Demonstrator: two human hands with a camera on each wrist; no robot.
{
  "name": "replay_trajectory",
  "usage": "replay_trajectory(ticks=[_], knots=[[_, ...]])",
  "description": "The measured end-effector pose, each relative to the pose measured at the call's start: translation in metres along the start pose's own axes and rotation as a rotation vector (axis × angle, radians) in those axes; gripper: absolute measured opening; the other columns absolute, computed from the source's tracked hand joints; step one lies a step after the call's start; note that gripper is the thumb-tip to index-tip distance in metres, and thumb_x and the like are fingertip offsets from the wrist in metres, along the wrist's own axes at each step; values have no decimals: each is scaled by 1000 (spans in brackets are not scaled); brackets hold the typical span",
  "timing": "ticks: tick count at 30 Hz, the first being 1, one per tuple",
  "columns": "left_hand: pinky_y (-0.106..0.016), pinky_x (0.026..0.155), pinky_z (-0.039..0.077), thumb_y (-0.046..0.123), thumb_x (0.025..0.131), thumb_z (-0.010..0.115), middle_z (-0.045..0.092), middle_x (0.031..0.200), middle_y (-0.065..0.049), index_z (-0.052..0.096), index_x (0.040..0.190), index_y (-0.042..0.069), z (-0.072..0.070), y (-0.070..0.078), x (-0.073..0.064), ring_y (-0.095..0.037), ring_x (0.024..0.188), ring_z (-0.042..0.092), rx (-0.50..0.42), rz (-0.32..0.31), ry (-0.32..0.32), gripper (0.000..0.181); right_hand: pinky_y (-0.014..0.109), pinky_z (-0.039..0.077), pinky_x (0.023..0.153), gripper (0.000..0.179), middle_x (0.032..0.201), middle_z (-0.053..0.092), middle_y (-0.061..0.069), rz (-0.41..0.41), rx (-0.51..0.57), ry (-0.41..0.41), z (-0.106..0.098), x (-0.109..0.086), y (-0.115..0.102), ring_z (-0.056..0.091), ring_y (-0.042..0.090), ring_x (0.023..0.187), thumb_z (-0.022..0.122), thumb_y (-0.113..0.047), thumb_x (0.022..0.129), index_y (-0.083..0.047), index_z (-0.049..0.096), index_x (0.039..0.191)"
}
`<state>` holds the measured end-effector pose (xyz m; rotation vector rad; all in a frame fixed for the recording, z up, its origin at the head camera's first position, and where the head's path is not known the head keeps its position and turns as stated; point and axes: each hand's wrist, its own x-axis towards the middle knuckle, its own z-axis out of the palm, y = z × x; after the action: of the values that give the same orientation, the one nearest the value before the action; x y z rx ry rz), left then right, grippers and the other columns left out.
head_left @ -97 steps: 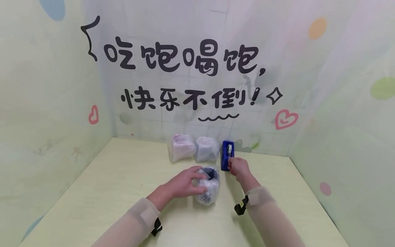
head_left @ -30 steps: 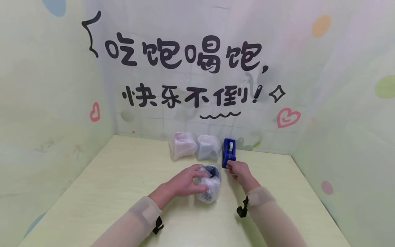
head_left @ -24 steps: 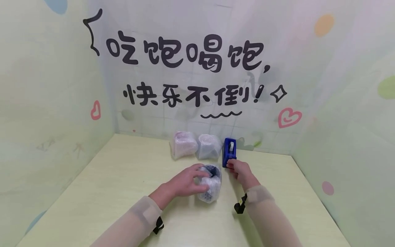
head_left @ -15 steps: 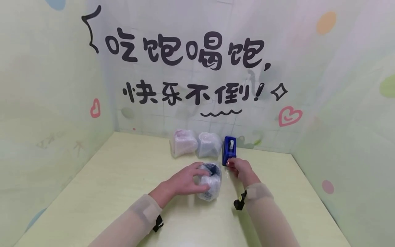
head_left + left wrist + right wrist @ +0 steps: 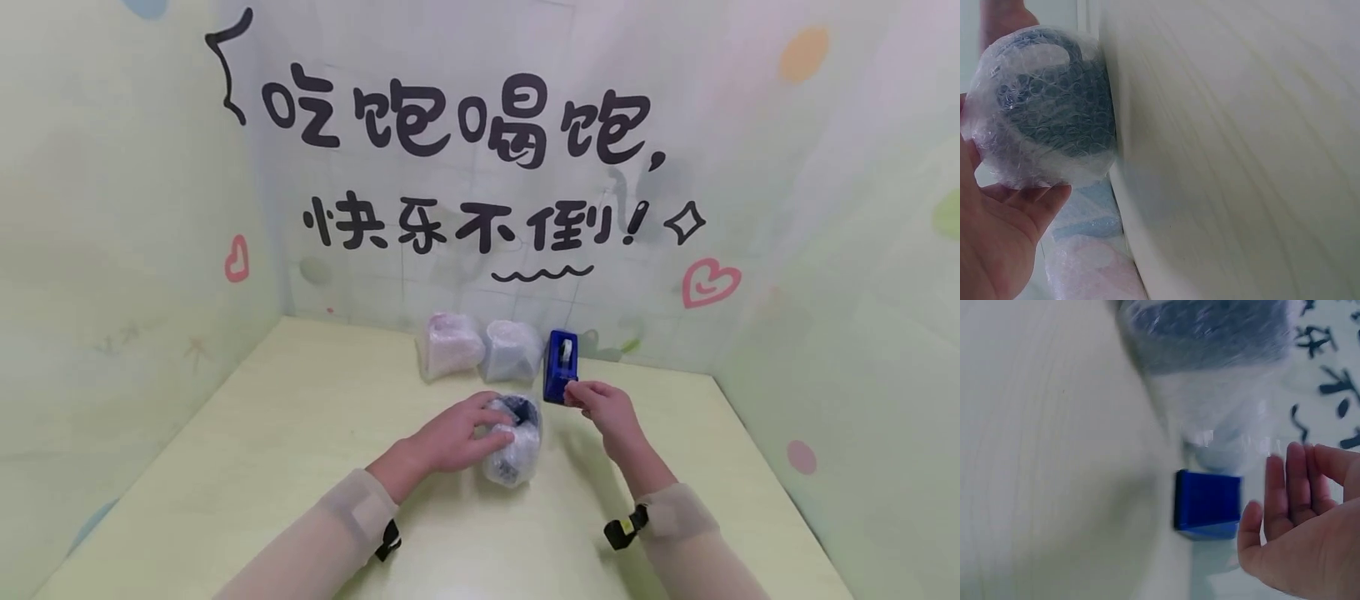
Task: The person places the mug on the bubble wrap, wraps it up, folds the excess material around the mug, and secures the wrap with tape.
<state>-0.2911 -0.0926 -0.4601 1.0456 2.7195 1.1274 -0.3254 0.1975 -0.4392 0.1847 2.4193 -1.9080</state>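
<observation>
A bubble-wrapped mug (image 5: 514, 454) stands on the table, dark blue inside, with a handle-like curve showing through the wrap in the left wrist view. My left hand (image 5: 452, 435) grips it from the left, thumb and fingers curled around its side. A blue tape dispenser (image 5: 556, 387) with a light roll sits behind and to the right. At its front end, my right hand (image 5: 611, 417) has thumb and index finger pinched together. In the right wrist view, a faint strip of clear tape (image 5: 1274, 447) shows by those fingertips, its full length hard to see.
Two more bubble-wrapped bundles, a pinkish one (image 5: 452, 347) and a pale bluish one (image 5: 512, 350), stand side by side against the back wall, left of the dispenser. Printed cloth walls enclose the light wooden table (image 5: 300, 417) on three sides.
My right hand has drawn slightly right, away from the dispenser's front end, and its wrist has turned outward. The left hand keeps its hold on the wrapped mug.
</observation>
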Motion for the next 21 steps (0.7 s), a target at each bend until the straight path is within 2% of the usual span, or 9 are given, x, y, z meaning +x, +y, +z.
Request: replay_trajectory(ticks=[2,5,8,13,17,21], knots=[[-61,126,43,39,109,63,51,164,-24,76,137,10,-1,1,1,-45,152,52,-4,-5,-5,42,35,56,105,30,93,81,-6,-33,26,-29,-4,-14,-14,74,8,94,70,-28,109,0,78,116],[-62,127,42,40,109,62,50,165,-25,76,137,11,-2,2,2,-46,152,51,-3,-11,-13,43,22,57,92,24,90,79,-6,-77,30,-92,-8,-34,-33,72,9,92,71,-27,108,-4,79,107],[-62,127,42,40,109,62,50,165,-24,76,138,11,-2,2,1,-45,152,51,-5,-15,-13,43,21,58,94,20,91,79,-5,-128,37,-175,-8,-53,-51,72,13,95,70,-23,109,-6,79,104],[-61,126,43,40,109,62,51,164,-24,76,138,11,-3,3,1,-45,152,52,2,-13,-7,43,25,61,98,19,98,80,-5,-194,71,-284,0,-75,-74,74,16,99,67,-18,109,-4,79,109],[-61,127,42,40,109,62,51,165,-24,76,137,11,-4,4,0,-45,152,52,10,-12,-2,43,28,60,101,20,99,78,-4,-192,142,-323,15,-75,-80,73,16,100,64,-17,111,-5,79,108],[-62,127,42,40,109,62,51,164,-24,76,137,10,-2,5,0,-45,152,52,3,-13,0,43,30,60,102,19,98,77,-5,-129,246,-307,33,-55,-69,73,14,98,63,-16,111,-12,79,103]])
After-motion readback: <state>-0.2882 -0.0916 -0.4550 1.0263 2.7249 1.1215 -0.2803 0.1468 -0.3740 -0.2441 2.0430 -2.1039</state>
